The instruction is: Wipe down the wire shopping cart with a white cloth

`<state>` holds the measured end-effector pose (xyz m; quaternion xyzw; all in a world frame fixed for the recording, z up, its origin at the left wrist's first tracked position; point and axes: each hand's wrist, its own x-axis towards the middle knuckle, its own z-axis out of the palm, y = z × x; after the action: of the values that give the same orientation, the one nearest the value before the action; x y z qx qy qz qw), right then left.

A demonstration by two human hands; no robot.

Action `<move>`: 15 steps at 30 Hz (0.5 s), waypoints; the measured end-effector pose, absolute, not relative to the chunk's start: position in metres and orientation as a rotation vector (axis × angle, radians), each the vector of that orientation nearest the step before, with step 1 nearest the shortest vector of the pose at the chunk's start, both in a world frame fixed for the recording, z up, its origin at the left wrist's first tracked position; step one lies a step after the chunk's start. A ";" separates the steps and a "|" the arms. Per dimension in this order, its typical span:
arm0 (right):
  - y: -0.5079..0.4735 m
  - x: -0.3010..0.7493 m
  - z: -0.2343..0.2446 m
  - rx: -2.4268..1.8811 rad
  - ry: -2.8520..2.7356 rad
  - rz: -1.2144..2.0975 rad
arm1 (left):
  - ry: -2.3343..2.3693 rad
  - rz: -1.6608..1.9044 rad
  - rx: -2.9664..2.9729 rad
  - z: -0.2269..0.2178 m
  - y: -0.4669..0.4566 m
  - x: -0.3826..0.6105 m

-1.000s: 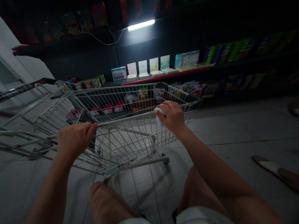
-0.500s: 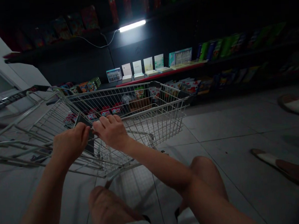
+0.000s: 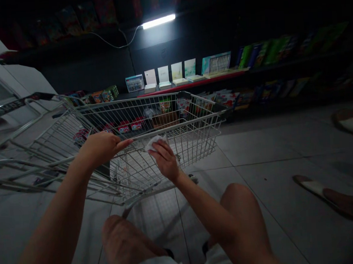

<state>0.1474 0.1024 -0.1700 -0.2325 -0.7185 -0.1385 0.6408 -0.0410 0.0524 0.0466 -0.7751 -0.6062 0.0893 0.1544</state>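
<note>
A metal wire shopping cart stands sideways in front of me. My left hand rests over its near top rail; one finger stretches right along the rail, while the others curl down and are partly hidden. To the right of it, my right hand pinches a crumpled white cloth, possibly a tissue, against the cart's near side just below the rail. The cart's dark handle is at the far left.
Dark shelves behind the cart carry upright books and a boxed set. A lit tube lamp hangs above. My knees are close below the cart. Another person's foot in a shoe stands on the tiled floor at right.
My right hand has moved right along the rail, away from my left hand, and the white cloth in it now shows. My left hand has shifted slightly right and extended a finger.
</note>
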 end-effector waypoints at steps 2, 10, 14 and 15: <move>0.099 0.146 -0.214 -0.558 -1.664 -0.283 | -1.726 0.228 -2.248 0.045 0.055 -0.040; 0.078 0.180 -0.268 -0.637 -1.697 -0.075 | -1.762 0.258 -2.186 0.047 0.061 -0.027; 0.085 0.159 -0.184 -0.546 -1.663 -0.130 | -1.744 0.234 -2.166 0.044 0.069 -0.025; 0.091 0.149 -0.167 -0.540 -1.670 -0.163 | -1.738 0.230 -2.166 0.044 0.070 -0.024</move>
<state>0.1495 0.0908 -0.1671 -0.2362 -0.7309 -0.0714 0.6363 -0.0245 0.0701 0.0437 -0.7652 -0.6138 0.0811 0.1766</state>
